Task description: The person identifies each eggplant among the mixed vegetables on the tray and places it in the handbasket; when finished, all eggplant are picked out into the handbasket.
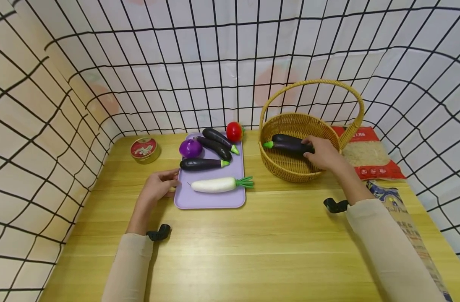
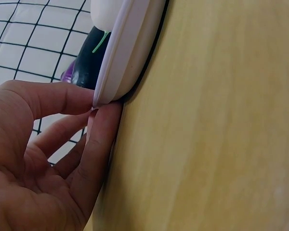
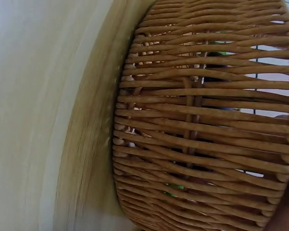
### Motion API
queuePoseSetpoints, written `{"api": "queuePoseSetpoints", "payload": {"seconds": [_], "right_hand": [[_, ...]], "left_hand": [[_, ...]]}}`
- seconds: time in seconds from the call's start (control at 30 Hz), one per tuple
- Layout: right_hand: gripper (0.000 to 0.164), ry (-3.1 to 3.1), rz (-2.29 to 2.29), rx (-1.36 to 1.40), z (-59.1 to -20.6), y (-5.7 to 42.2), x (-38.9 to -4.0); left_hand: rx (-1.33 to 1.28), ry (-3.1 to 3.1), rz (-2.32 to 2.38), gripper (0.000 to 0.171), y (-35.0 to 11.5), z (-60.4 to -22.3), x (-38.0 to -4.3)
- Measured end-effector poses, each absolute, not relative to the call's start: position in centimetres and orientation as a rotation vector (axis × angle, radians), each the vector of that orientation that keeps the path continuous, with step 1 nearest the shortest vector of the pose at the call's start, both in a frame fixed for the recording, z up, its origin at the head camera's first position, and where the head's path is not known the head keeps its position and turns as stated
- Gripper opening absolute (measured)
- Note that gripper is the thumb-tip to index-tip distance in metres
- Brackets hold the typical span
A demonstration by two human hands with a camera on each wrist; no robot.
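Two beige sleeves (image 1: 129, 262) reach in over the wooden table (image 1: 252, 247), a patterned bag (image 1: 394, 205) lying beside the right forearm. The left hand (image 1: 160, 184) pinches the left edge of the lilac tray (image 1: 184, 201), with only the rim's thickness between its digits, one above and one beneath. Just past that grip, on the tray, a white radish (image 1: 215, 185) lies with its leaves pointing right. Behind it lie a crosswise eggplant (image 1: 199, 164), a purple onion (image 1: 190, 148) and two slanting eggplants (image 1: 215, 144), with a red tomato (image 1: 234, 132) at the far right corner.

The right hand (image 1: 324, 153) reaches into the wicker basket (image 1: 295, 177), its thumb and fingers about the right end of the front eggplant (image 1: 286, 147), whose green cap points left, away from the grip. A second dark eggplant (image 1: 284, 137) lies just behind. The right wrist view hides this hold behind the weave.

A red-ended bag (image 1: 366, 153) lies right of the basket; a round tin (image 1: 145, 150) stands left of the tray. Farthest back rises black wire grid (image 1: 236, 54).
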State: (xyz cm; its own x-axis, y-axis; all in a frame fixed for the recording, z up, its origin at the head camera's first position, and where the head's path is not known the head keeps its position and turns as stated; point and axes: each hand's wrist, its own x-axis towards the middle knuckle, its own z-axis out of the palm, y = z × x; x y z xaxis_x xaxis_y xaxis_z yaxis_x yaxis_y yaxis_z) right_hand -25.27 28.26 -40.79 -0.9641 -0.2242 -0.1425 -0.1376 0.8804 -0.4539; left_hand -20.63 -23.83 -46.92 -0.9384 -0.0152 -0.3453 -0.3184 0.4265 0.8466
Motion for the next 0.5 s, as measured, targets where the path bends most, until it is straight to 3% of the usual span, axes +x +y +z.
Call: {"api": "queuePoseSetpoints", "payload": {"seconds": [0.5], "right_hand": [[0.049, 2.879, -0.676, -0.166, -41.6, 28.5, -26.8]], "left_hand": [[-0.272, 2.388, 1.562, 0.055, -24.0, -46.9, -20.6]]}}
